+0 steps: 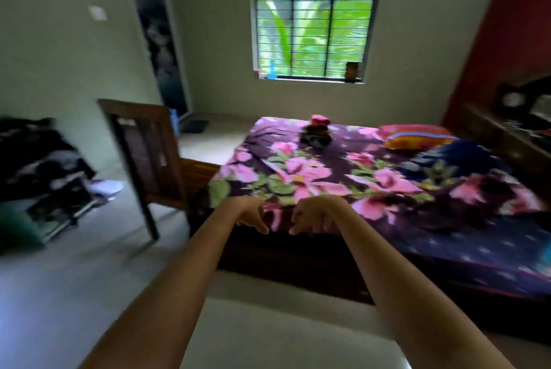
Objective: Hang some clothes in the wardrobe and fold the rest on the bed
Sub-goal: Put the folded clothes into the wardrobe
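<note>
Well beyond both hands, a stack of folded clothes [316, 133] sits far on the bed [298, 177]; the left hand [252, 215] and right hand [313, 216] hang loosely curled, holding nothing.

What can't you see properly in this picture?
Head view, all smeared by camera motion:
- Heap, left: blur hides which clothes are in it.
- Pile on the bed: far and smeared, so I cannot tell if it is folded.
- Sill things: too small to name.
- Furniture, right: cut off by the edge.
- Wardrobe: cannot be picked out for sure.
</note>
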The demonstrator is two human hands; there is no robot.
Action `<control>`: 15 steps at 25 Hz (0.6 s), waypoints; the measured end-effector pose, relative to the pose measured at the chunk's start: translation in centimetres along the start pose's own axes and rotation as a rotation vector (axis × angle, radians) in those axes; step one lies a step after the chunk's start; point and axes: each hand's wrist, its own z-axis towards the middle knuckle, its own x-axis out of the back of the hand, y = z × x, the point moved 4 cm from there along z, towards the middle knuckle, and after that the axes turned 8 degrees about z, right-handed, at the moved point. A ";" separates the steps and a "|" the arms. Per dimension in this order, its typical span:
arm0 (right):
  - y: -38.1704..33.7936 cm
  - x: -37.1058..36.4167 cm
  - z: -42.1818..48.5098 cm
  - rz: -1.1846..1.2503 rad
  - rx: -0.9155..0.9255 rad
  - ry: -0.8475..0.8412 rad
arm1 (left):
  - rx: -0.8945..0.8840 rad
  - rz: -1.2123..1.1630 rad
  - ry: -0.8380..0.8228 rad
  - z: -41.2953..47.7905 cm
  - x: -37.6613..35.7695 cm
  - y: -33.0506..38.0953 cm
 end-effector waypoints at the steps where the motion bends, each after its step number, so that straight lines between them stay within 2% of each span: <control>1: -4.8 -0.4 2.1 -0.043 0.069 -0.030 | 0.057 -0.040 0.009 -0.9 -0.4 -5.0; 6: -25.5 -3.1 11.6 -0.217 0.301 -0.172 | 0.357 -0.252 0.089 -6.0 -2.9 -25.1; 10: -38.2 -5.0 18.7 -0.280 0.420 -0.250 | 0.551 -0.362 0.130 -8.3 -5.0 -37.4; 15: -53.0 -4.3 27.6 -0.372 0.535 -0.355 | 0.705 -0.440 0.142 -7.7 -4.5 -52.9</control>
